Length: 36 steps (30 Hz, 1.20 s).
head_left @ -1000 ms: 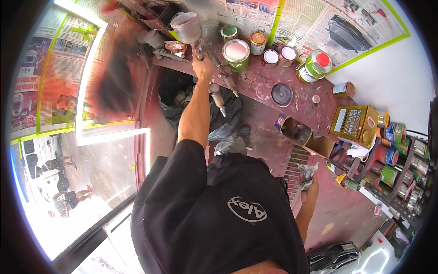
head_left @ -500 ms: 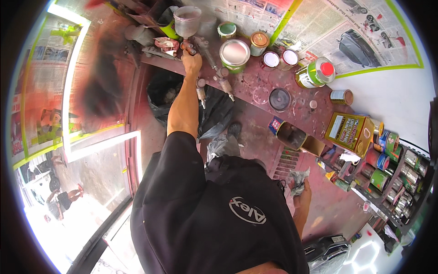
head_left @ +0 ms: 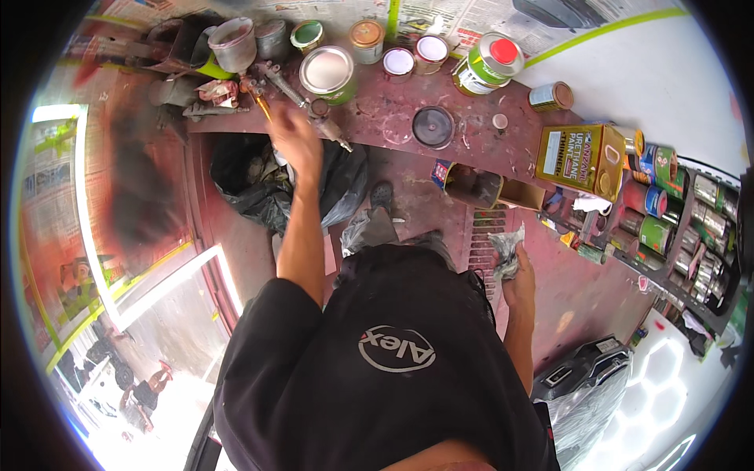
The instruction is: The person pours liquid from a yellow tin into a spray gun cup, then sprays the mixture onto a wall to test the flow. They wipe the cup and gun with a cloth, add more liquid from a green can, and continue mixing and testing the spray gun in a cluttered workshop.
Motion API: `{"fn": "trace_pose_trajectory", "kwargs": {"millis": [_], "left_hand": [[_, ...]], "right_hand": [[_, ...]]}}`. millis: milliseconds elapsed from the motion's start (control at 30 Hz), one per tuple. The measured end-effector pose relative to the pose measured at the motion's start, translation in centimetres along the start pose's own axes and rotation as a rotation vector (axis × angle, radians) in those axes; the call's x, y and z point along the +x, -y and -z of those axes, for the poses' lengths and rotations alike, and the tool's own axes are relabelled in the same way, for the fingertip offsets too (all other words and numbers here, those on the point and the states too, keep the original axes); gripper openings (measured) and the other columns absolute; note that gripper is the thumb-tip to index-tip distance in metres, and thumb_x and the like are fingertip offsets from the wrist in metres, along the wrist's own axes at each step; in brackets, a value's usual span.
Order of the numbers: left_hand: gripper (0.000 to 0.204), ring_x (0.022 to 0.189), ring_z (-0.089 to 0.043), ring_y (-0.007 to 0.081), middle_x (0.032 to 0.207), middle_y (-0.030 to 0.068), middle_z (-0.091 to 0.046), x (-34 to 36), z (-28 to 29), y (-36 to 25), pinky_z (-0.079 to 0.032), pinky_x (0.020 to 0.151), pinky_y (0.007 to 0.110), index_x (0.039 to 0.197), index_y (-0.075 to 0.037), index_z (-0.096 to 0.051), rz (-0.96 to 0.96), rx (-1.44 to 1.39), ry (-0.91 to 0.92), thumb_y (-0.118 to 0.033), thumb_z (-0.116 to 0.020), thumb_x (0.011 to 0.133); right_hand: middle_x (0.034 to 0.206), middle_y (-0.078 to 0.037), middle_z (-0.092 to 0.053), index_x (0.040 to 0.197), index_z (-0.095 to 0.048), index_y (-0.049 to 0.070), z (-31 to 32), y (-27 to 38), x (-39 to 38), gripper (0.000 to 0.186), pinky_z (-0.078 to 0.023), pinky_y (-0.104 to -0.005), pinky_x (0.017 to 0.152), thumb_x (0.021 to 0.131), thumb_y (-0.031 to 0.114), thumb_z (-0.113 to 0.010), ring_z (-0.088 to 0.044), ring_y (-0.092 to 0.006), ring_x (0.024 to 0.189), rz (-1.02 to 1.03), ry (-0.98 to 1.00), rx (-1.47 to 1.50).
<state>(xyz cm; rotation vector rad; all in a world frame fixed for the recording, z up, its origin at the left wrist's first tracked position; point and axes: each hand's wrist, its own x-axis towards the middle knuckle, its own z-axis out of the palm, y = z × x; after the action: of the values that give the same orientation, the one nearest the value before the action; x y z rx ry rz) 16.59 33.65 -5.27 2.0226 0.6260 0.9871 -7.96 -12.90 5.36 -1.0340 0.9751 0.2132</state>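
Observation:
My left hand (head_left: 294,141), smeared by motion, is over the front edge of the red paint-stained bench (head_left: 369,125). Just beyond its fingers is a spray gun with an orange handle (head_left: 258,96) and a pale paint-stained cup (head_left: 233,45). The blur hides how the fingers are set and whether they touch the gun. Another metal spray gun (head_left: 328,127) hangs over the bench edge beside this hand. Low on the right, my right hand (head_left: 518,279) is closed round a crumpled grey-white sheet (head_left: 506,250), whose exact material I cannot make out.
Paint tins, including a large lidded tin (head_left: 327,71) and a red-capped can (head_left: 488,63), line the bench. A gold thinner can (head_left: 580,161) stands at right, near a shelf of tins (head_left: 699,259). A black rubbish bag (head_left: 345,184) is below the bench.
My left hand has come back from the cupped spray gun's handle, which it gripped before. The view has shifted. My right hand still holds the crumpled sheet.

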Motion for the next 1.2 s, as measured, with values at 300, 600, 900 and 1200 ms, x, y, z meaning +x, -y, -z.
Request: {"fn": "trace_pose_trajectory", "kwargs": {"millis": [300, 600, 900, 1200], "left_hand": [[0.049, 0.093, -0.075, 0.0278, 0.103, 0.0224, -0.077, -16.3, -9.1, -5.5, -0.057, 0.085, 0.042, 0.121, 0.006, -0.07, 0.523, -0.166, 0.836, -0.036, -0.073, 0.098], [0.018, 0.082, -0.07, 0.0134, 0.094, 0.0022, -0.068, -15.0, -2.9, -13.3, -0.057, 0.07, 0.032, 0.102, -0.011, -0.059, 0.915, -0.634, 1.112, -0.024, -0.072, 0.098], [0.035, 0.113, -0.07, 0.0242, 0.118, 0.0087, -0.072, -20.6, 3.1, -22.8, -0.056, 0.1, 0.044, 0.119, -0.008, -0.062, 1.157, -0.914, 1.415, -0.039, -0.059, 0.105], [0.059, 0.128, -0.062, 0.0295, 0.14, 0.0136, -0.063, -21.2, 5.1, -27.9, -0.05, 0.111, 0.048, 0.159, -0.01, -0.046, 1.396, -1.191, 1.888, -0.042, -0.04, 0.11]], "right_hand": [[0.13, -0.008, -0.066, 0.142, -0.054, -0.001, -3.6, 1.4, -0.1, 0.046, -0.048, -0.0329, 0.103, 0.097, 0.007, -0.057, -0.064, -0.017, 0.116, 0.214, 0.192, -0.112], [0.123, -0.005, -0.071, 0.126, -0.068, -0.004, -5.8, 4.2, -3.0, 0.035, -0.054, -0.0304, 0.088, 0.098, 0.014, -0.077, -0.063, -0.01, 0.106, 0.637, -0.027, -0.437], [0.116, -0.018, -0.064, 0.119, -0.071, -0.002, -8.3, 4.2, -4.4, 0.03, -0.054, -0.0446, 0.092, 0.09, 0.007, -0.076, -0.066, -0.0378, 0.105, 1.185, 0.128, -0.868], [0.119, -0.015, -0.063, 0.114, -0.072, 0.0, -5.1, 5.6, -7.1, 0.027, -0.051, -0.0456, 0.098, 0.087, -0.001, -0.07, -0.058, -0.0361, 0.116, 1.359, 0.355, -1.075]]}}
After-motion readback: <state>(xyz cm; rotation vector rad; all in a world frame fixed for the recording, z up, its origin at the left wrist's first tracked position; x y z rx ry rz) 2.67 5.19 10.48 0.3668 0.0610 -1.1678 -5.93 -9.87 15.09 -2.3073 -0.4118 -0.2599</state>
